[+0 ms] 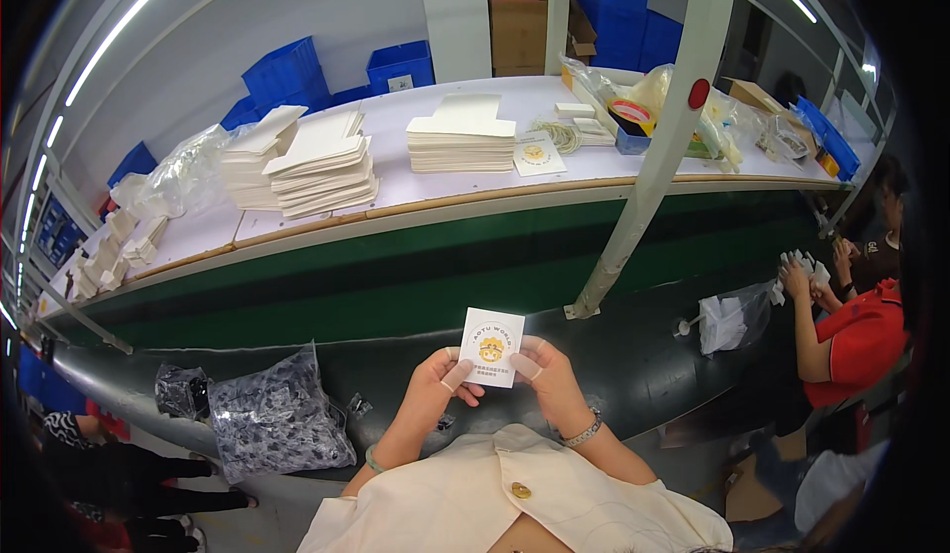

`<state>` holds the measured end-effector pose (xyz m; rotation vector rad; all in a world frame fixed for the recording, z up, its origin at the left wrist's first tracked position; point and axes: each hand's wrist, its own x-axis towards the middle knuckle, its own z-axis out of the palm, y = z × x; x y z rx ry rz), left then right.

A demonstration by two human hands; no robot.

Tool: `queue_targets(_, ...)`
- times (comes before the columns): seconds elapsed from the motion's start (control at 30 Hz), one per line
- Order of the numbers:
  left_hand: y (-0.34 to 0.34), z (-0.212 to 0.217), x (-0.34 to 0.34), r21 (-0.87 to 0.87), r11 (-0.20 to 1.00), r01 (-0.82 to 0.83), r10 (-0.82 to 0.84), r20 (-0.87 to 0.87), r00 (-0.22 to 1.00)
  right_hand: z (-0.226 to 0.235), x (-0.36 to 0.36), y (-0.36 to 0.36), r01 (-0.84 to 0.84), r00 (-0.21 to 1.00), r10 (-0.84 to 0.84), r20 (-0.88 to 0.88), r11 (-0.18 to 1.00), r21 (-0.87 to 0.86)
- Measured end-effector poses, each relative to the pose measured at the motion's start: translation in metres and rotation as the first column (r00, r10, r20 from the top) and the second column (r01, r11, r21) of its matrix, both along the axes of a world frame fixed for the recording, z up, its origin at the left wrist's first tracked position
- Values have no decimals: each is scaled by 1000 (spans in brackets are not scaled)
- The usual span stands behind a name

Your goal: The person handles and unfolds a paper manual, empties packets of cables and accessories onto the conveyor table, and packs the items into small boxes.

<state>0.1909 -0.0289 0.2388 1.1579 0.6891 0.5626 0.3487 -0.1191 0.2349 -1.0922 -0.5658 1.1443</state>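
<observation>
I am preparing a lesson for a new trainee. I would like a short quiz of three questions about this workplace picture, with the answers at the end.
1. Which hand or hands hold the white card?
2. True or false: the bulging plastic bag of dark pieces lies to the left of the person's hands.
3. What colour is the top of the co-worker nearest the clear bag at the right? a) green b) red c) blue

Key:
1. Both: the left hand and the right hand.
2. True.
3. b) red.
</observation>
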Motion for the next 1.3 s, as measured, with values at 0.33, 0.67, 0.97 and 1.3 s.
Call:
queue_targets(0.33,3,0,-1,7,1000,0,0,24,1000,-3,8,4,67,995,-66,80,998,-11)
queue_targets(0.67,3,-16,-2,26,999,-30,30,16,999,-11,6,1,-99,981,108,159,993,-64)
queue_targets(0.97,-2,-41,-15,-52,997,57,-60,-60,996,-14,44,8,93,927,-102,362,995,41)
queue_targets(1.3,2,-78,-35,-107,994,10,-27,-156,987,87,131,73,345,724,-513,462,848,401)
